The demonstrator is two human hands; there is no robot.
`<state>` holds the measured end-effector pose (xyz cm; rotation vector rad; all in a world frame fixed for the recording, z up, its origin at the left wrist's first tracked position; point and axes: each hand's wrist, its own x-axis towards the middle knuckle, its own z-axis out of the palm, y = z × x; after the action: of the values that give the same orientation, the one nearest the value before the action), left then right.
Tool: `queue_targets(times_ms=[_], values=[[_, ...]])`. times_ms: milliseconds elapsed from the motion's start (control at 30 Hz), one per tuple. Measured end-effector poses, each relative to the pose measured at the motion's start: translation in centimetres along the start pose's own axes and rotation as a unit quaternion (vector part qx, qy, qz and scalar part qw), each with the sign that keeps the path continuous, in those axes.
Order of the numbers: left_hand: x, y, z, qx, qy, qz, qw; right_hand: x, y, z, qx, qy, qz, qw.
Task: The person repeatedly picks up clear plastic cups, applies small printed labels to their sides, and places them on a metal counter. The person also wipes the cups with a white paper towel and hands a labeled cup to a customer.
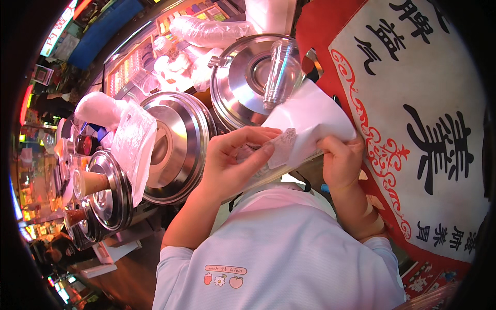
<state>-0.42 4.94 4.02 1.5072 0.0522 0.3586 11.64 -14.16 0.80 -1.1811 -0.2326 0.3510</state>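
Note:
My right hand (342, 155) is closed on the lower right edge of a white paper sheet (317, 112), which is lifted and curved. My left hand (242, 159) lies at the sheet's left, its thumb on a small translucent printed wrapper or sheet (283, 149), fingers partly curled. Beneath both hands is a pale flat stack or tray edge (267, 174), mostly hidden. Just beyond the paper, a stack of clear plastic cups (278, 73) lies on a round steel lid (244, 77).
Another steel lid (178, 143) stands to the left, with a white plastic bag (133, 147) on its edge. Farther left are a smaller lid (104, 193) and a filled cup (89, 183). A large red-bordered banner (387, 116) with writing rises at the right.

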Motion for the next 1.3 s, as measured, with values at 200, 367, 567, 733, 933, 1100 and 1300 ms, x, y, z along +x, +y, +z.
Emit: queue_targets(times_ms=[200, 367, 567, 733, 933, 1100, 1300], values=[[-2.6, -1.0, -3.0, -0.304, 0.029, -0.159, 0.939, 0.4, -0.2, -0.6, 0.103, 0.036, -0.029, 0.994], [-4.1, 0.1, -4.0, -0.324, 0.027, -0.151, 0.934, 1.0, -1.5, -3.7, 0.142, 0.037, -0.025, 0.989], [0.0, 0.7, -2.9, 0.406, 0.178, 0.289, 0.849, 7.6, -4.9, -3.2, 0.353, -0.474, 0.037, 0.806], [1.3, 0.2, -0.9, 0.62, 0.19, 0.437, 0.623, 6.5, -5.5, 1.2, -0.114, -0.421, 0.223, 0.872], [2.8, -0.8, 0.3, 0.627, 0.176, 0.455, 0.607, 7.2, -5.1, 4.2, -0.105, -0.337, 0.227, 0.908], [3.4, -0.6, 0.1, 0.619, 0.142, 0.335, 0.696, 9.1, -4.1, 4.0, -0.131, -0.339, 0.228, 0.903], [5.3, -2.0, -2.6, 0.258, 0.183, 0.092, 0.944, 11.6, -3.2, 3.1, -0.134, -0.357, 0.254, 0.889]])
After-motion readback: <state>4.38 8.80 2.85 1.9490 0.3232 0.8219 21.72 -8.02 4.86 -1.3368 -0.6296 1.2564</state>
